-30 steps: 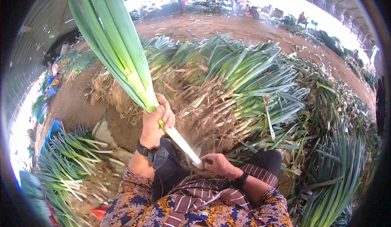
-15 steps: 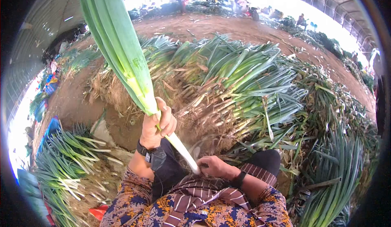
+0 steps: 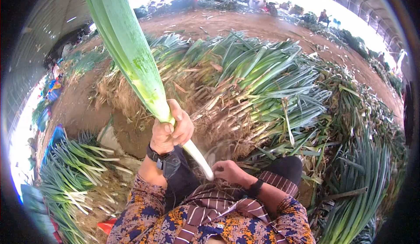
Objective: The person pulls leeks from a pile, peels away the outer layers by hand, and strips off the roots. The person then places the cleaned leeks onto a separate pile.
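Note:
A large leek slants across the view, its green leaves at the upper left and its white end low in the middle. My left hand is wrapped round its pale stalk. Beside the white tip is my right hand, its fingers curled together; whether anything small is between them cannot be made out. In front lies a wide heap of leeks with dry roots and brown outer leaves. Cleaner leeks with white stems lie on the ground at the left.
More long leeks lie at the right, beside a pile of loose leaves. A blue object and a red one are at the left. Far back, several people are near heaps of greens, one person at the right.
My left hand has turned slightly and shifted a little to the right on the stalk. My right hand has risen slightly. The view has moved slightly.

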The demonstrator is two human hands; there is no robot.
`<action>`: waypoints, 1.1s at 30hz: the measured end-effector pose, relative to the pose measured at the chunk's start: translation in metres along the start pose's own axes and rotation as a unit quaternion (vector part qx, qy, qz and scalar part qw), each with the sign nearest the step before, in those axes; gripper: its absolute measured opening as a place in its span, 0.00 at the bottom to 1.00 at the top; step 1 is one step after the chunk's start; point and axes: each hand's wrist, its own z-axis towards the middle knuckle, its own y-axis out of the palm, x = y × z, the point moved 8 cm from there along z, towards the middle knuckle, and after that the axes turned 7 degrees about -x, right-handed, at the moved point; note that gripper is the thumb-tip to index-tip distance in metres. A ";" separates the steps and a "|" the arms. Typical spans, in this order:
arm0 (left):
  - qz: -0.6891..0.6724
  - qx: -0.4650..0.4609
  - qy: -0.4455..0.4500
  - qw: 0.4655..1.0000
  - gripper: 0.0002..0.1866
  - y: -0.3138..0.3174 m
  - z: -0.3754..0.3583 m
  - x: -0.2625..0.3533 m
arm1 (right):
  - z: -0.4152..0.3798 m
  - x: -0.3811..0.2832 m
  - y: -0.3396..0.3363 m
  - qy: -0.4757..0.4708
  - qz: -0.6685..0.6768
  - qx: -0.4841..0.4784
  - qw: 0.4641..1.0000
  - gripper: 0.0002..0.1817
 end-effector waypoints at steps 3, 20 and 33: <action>0.079 0.043 -0.005 0.996 0.13 -0.005 -0.004 -0.002 | 0.005 0.024 -0.016 0.040 0.018 0.072 0.996 0.09; 0.205 0.171 -0.026 0.963 0.11 -0.032 0.001 0.008 | -0.022 -0.014 -0.067 -0.108 -0.060 0.239 0.963 0.16; 0.129 0.135 -0.021 0.982 0.12 -0.009 -0.002 0.007 | 0.008 -0.020 -0.008 -0.168 -0.170 0.054 0.970 0.16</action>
